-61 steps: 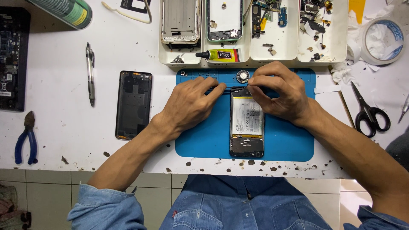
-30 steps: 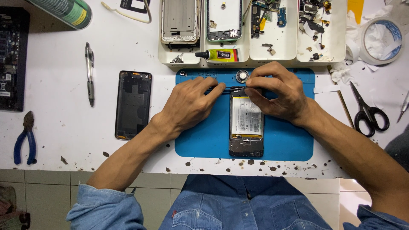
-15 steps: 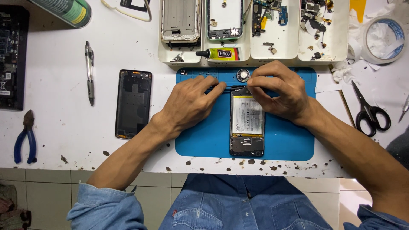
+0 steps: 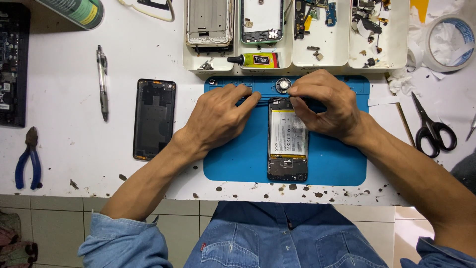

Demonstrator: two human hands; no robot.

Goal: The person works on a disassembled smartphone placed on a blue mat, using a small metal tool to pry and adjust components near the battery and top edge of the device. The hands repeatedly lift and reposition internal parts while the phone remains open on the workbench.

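White tabletop (image 4: 64, 89) carries a blue mat (image 4: 337, 168); on it the opened phone (image 4: 287, 144) lies flat. My left hand (image 4: 220, 119) steadies a thin tool, fingers curled; my right hand (image 4: 325, 104) pinches the phone's top edge.

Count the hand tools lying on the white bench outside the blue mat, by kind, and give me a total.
Pliers: 1
Scissors: 1
Pen-shaped tool: 1
Total: 3
The metal tip at the far right edge is too cut off to identify, so it is not counted.
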